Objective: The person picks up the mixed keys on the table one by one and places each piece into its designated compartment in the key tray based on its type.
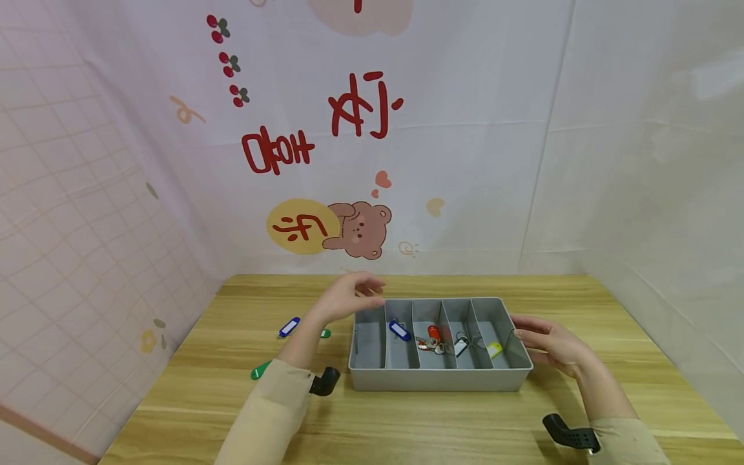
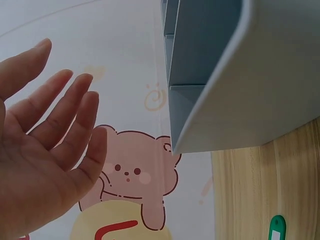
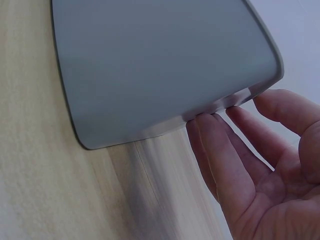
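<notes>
A grey divided box (image 1: pixel 436 380) stands on the table with key tags in several of its compartments. From left to right these are a blue key tag (image 1: pixel 399 330), a red key tag (image 1: pixel 433 333) with keys, a dark-edged white tag (image 1: pixel 461 347) on a ring, and a yellow key tag (image 1: pixel 494 349). My left hand (image 1: pixel 351 297) hovers by the box's back left corner, its fingers loosely spread and holding nothing in the left wrist view. At the box's right end, my right hand (image 1: pixel 552 342) touches the outer wall with its fingertips (image 3: pixel 205 120), thumb near the rim.
Left of the box, a blue key tag (image 1: pixel 289 327) and two green key tags, one nearer (image 1: pixel 261 370) and one partly behind my left forearm (image 1: pixel 325 334), lie on the wooden table (image 1: pixel 418 426). A printed cloth (image 1: pixel 465 161) hangs behind and around the table.
</notes>
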Tool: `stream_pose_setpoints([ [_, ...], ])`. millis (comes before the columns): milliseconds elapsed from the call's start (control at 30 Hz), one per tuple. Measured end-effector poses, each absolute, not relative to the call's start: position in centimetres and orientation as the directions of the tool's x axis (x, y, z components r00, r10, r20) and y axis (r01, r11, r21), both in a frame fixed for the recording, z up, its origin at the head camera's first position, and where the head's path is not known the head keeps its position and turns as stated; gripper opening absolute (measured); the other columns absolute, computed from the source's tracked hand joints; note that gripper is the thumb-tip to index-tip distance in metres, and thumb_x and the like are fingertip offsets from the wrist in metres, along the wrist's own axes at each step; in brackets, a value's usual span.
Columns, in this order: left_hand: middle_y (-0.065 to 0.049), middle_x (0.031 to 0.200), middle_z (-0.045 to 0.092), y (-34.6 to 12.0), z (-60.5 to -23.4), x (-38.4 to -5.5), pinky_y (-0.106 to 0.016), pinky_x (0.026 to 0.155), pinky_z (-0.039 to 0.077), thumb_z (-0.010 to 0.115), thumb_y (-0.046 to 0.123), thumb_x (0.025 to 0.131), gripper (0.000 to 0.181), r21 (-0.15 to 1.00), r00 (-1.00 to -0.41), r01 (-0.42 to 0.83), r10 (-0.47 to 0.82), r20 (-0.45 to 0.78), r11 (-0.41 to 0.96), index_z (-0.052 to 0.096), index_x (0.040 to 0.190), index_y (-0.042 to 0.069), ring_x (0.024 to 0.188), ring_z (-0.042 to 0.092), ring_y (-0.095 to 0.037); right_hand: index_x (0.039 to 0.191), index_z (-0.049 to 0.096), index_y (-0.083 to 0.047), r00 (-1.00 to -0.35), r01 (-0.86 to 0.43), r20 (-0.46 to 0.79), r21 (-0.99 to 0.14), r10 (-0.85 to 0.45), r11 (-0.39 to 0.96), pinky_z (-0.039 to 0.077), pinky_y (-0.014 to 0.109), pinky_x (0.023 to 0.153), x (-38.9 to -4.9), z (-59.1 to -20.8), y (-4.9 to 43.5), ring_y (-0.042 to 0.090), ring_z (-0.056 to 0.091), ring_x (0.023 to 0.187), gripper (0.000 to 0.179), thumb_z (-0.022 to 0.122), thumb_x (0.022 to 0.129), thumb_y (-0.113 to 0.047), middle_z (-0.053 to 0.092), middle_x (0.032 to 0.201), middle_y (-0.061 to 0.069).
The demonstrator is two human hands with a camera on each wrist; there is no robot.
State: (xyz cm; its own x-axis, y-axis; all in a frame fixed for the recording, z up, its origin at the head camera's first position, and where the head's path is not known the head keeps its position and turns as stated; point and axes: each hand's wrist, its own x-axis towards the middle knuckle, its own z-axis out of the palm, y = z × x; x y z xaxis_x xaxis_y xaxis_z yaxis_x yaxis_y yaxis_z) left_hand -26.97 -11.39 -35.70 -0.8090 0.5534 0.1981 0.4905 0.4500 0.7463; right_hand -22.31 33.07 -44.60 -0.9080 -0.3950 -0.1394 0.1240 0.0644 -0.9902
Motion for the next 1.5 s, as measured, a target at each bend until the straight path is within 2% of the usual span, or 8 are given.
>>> stream_pose_setpoints([
  [67, -0.009, 0.113, 0.067, -11.5, -35.8, -26.8, -0.037, 0.089, 0.051, 0.072, 0.018, 0.092, 0.036, 0.747, -0.812, 0.493, 0.543, 0.212, 0.446, 0.065, 0.124, 0.003, 0.102, 0.063, -0.023, 0.147, 0.038, 0.009, -0.908, 0.122, -0.137, -0.991, -0.397, 0.063, 0.053, 0.036, 0.089, -22.3, -44.6, 33.1, 0.01, 0.063, 0.108, 0.049, 0.052, 0.104, -0.011, 0.062, 0.122, -0.008],
  [300, -0.012, 0.116, 0.067, -12.1, -35.9, -26.3, -0.054, 0.095, 0.045, 0.072, 0.016, 0.092, 0.038, 0.74, -0.808, 0.522, 0.524, 0.27, 0.423, 0.064, 0.126, 0.002, 0.107, 0.062, -0.032, 0.146, 0.04, 0.008, -0.909, 0.123, -0.136, -0.991, -0.394, 0.059, 0.053, 0.035, 0.088, -22.3, -44.5, 32.9, 0.01, 0.064, 0.108, 0.048, 0.053, 0.103, -0.01, 0.062, 0.121, -0.008],
  [567, -0.01, 0.12, 0.067, -13.4, -36.7, -26.2, -0.059, 0.098, 0.04, 0.074, 0.017, 0.091, 0.043, 0.727, -0.811, 0.535, 0.502, 0.3, 0.429, 0.062, 0.13, 0.004, 0.112, 0.058, -0.031, 0.147, 0.035, 0.01, -0.912, 0.127, -0.148, -0.989, -0.382, 0.08, 0.053, 0.036, 0.089, -22.2, -44.4, 32.9, 0.009, 0.063, 0.108, 0.052, 0.053, 0.103, -0.011, 0.061, 0.123, -0.007],
  [767, -0.007, 0.119, 0.068, -14.5, -37.5, -26.2, -0.056, 0.099, 0.041, 0.075, 0.016, 0.09, 0.042, 0.698, -0.804, 0.57, 0.469, 0.365, 0.434, 0.063, 0.129, 0.006, 0.112, 0.059, -0.028, 0.147, 0.036, 0.01, -0.913, 0.125, -0.147, -0.989, -0.381, 0.082, 0.053, 0.037, 0.09, -22.1, -44.2, 32.8, 0.01, 0.063, 0.108, 0.052, 0.053, 0.103, -0.012, 0.061, 0.122, -0.007],
  [1033, -0.007, 0.12, 0.068, -16.1, -38.2, -26.5, -0.057, 0.102, 0.038, 0.076, 0.012, 0.089, 0.044, 0.684, -0.82, 0.565, 0.406, 0.404, 0.461, 0.063, 0.131, 0.01, 0.113, 0.059, -0.03, 0.146, 0.039, 0.008, -0.913, 0.131, -0.148, -0.989, -0.381, 0.069, 0.053, 0.035, 0.09, -22.0, -44.2, 32.8, 0.008, 0.063, 0.107, 0.049, 0.053, 0.103, -0.01, 0.062, 0.121, -0.009],
  [1267, -0.008, 0.118, 0.068, -18.1, -38.7, -26.6, -0.058, 0.103, 0.037, 0.076, 0.011, 0.088, 0.043, 0.68, -0.833, 0.55, 0.381, 0.402, 0.485, 0.064, 0.129, 0.007, 0.114, 0.058, -0.033, 0.146, 0.042, 0.006, -0.907, 0.117, -0.133, -0.991, -0.399, 0.065, 0.053, 0.035, 0.089, -22.2, -44.4, 32.7, 0.01, 0.063, 0.108, 0.046, 0.052, 0.104, -0.009, 0.061, 0.123, -0.007],
  [1500, -0.008, 0.122, 0.067, -20.0, -39.4, -26.7, -0.059, 0.104, 0.035, 0.076, 0.011, 0.088, 0.047, 0.683, -0.852, 0.521, 0.355, 0.384, 0.512, 0.061, 0.133, 0.009, 0.117, 0.057, -0.033, 0.147, 0.034, 0.011, -0.913, 0.126, -0.146, -0.989, -0.38, 0.077, 0.053, 0.035, 0.089, -22.1, -44.4, 32.7, 0.009, 0.063, 0.108, 0.051, 0.052, 0.103, -0.009, 0.061, 0.123, -0.007],
])
